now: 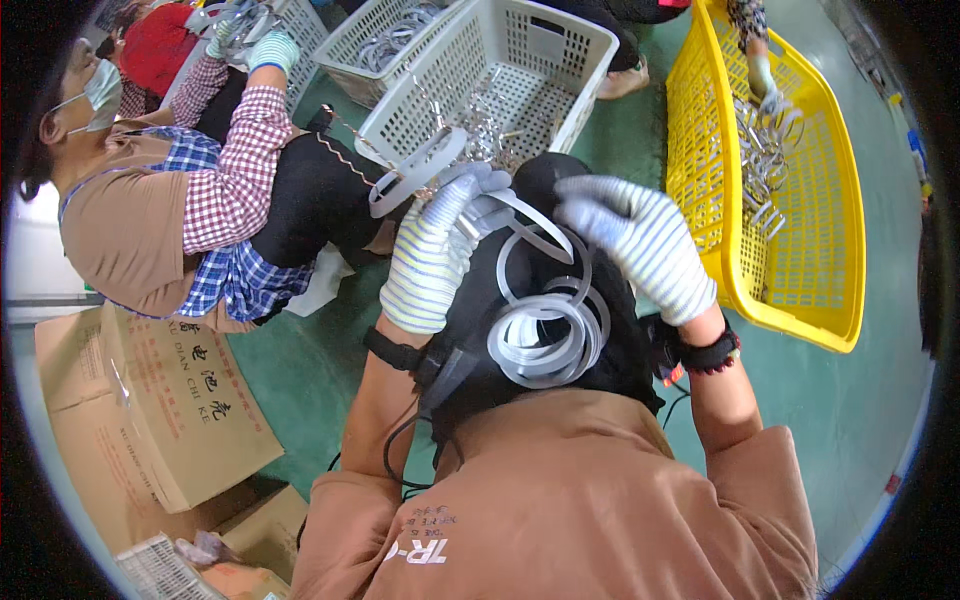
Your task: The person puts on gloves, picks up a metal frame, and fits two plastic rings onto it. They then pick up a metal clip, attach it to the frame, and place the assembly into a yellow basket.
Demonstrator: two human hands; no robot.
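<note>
My left hand [430, 265], in a striped, grey-tipped work glove, is closed over my lap. Its fingers grip white plastic rings, and a small shiny metal piece [467, 226] shows at the fingers. A flat white ring [420, 172] stands out beyond the hand, beside a copper-coloured twisted wire [350, 143]. One white loop [548, 228] runs from the left fingers toward my right hand [650, 245]. That gloved hand has its fingers stretched leftward and holds nothing I can make out. Several translucent rings [540, 345] lie in a loose coil on my dark lap.
Ahead is a grey perforated crate [585, 75] with small metal parts, beside another grey crate [345, 50]. A yellow basket [850, 250] with metal pieces stands right, a co-worker's gloved hand [765, 85] inside. Another person [150, 210] sits left, near cardboard boxes [190, 400].
</note>
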